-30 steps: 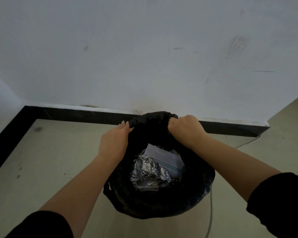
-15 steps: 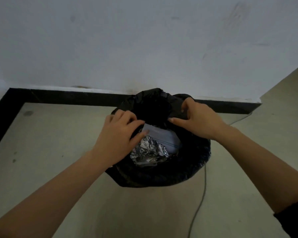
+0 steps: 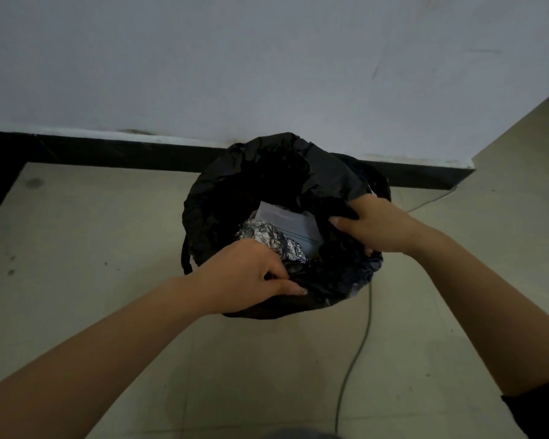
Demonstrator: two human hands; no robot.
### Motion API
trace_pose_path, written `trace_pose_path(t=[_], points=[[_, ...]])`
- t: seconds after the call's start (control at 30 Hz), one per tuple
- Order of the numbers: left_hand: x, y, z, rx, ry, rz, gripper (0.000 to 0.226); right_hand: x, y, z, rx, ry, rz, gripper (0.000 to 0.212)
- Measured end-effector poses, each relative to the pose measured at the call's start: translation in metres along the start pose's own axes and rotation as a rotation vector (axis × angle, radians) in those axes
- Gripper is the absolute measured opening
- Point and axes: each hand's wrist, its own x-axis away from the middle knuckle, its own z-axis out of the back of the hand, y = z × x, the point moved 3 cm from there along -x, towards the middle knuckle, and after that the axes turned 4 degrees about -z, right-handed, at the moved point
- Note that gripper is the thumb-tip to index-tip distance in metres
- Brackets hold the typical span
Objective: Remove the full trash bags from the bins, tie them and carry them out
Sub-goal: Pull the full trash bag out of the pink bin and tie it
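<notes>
A black trash bag (image 3: 232,188) lines a round bin standing on the floor against the wall. Its mouth gapes open, showing crumpled silver foil (image 3: 271,239) and a pale grey paper or box (image 3: 287,221) inside. My left hand (image 3: 244,275) pinches the bag's near rim, fingers curled round the plastic. My right hand (image 3: 373,226) grips the right rim, thumb hooked over the edge. The bin itself is almost wholly hidden under the bag.
A white wall with a black skirting board (image 3: 108,152) runs behind the bin and turns a corner at the left. A thin grey cable (image 3: 360,337) trails across the beige floor (image 3: 92,248) to the right of the bin.
Both hands left the bag's far rim. The left went to the near rim, the right to the right rim, and each now grips the plastic. The bag's mouth has spread wider.
</notes>
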Motion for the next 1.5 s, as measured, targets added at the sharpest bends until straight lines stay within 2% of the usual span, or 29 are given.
trace_pose_path(t=[0.1, 0.17, 0.3, 0.37, 0.43, 0.47, 0.5, 0.57, 0.63, 0.7, 0.8, 0.9, 1.0, 1.13, 1.23, 1.33, 1.4, 1.5], points=[[-0.004, -0.006, 0.003, -0.172, 0.138, 0.117, 0.045, -0.008, -0.008, -0.002, -0.166, -0.002, -0.038, 0.035], [-0.008, -0.011, 0.008, -0.311, 0.267, 0.234, 0.042, -0.015, -0.014, -0.002, -0.192, 0.062, -0.029, 0.04], [-0.014, -0.015, 0.026, -0.587, 0.389, 0.356, 0.038, -0.023, -0.015, 0.003, -0.057, 0.262, -0.021, 0.04], [-0.011, -0.015, 0.035, -0.615, 0.483, 0.34, 0.032, -0.024, -0.012, 0.009, 0.055, 0.365, -0.046, 0.041], [-0.003, -0.018, 0.047, -0.599, 0.662, 0.338, 0.03, -0.023, -0.008, 0.015, 0.142, 0.446, -0.086, 0.053], [0.001, -0.024, 0.054, -0.591, 0.723, 0.39, 0.033, -0.023, -0.007, 0.018, 0.195, 0.471, -0.099, 0.061], [0.006, -0.033, 0.06, -0.575, 0.731, 0.493, 0.038, -0.024, -0.006, 0.018, 0.274, 0.488, -0.106, 0.066], [0.014, -0.053, 0.069, -0.568, 0.625, 0.737, 0.054, -0.028, -0.004, 0.017, 0.453, 0.522, -0.12, 0.072], [0.019, -0.07, 0.073, -0.56, 0.508, 0.853, 0.061, -0.035, -0.001, 0.014, 0.544, 0.522, -0.153, 0.07], [0.016, -0.075, 0.072, -0.534, 0.443, 0.8, 0.058, -0.042, 0.004, 0.013, 0.556, 0.49, -0.177, 0.058], [0.01, -0.071, 0.072, -0.6, 0.482, 0.655, 0.046, -0.05, 0.007, 0.012, 0.608, 0.43, -0.149, 0.028], [0.005, -0.065, 0.073, -0.657, 0.479, 0.606, 0.041, -0.052, 0.004, 0.012, 0.711, 0.383, -0.11, 0.008], [-0.001, -0.057, 0.072, -0.625, 0.454, 0.545, 0.039, -0.052, -0.009, 0.012, 0.681, 0.344, -0.055, 0.017], [-0.004, -0.046, 0.065, -0.567, 0.487, 0.444, 0.042, -0.046, -0.029, 0.004, 0.284, 0.225, 0.14, 0.02], [0.001, -0.049, 0.069, -0.623, 0.529, 0.549, 0.038, -0.039, -0.036, 0.001, 0.27, 0.285, 0.185, 0.03], [0.001, -0.054, 0.071, -0.693, 0.424, 0.613, 0.033, -0.042, -0.031, 0.002, 0.353, 0.338, 0.016, 0.07], [-0.004, -0.049, 0.067, -0.697, 0.4, 0.524, 0.026, -0.045, -0.027, -0.005, 0.356, 0.284, -0.02, 0.064], [-0.007, -0.04, 0.062, -0.583, 0.511, 0.419, 0.024, -0.045, -0.029, -0.011, 0.183, 0.201, 0.025, 0.041]])
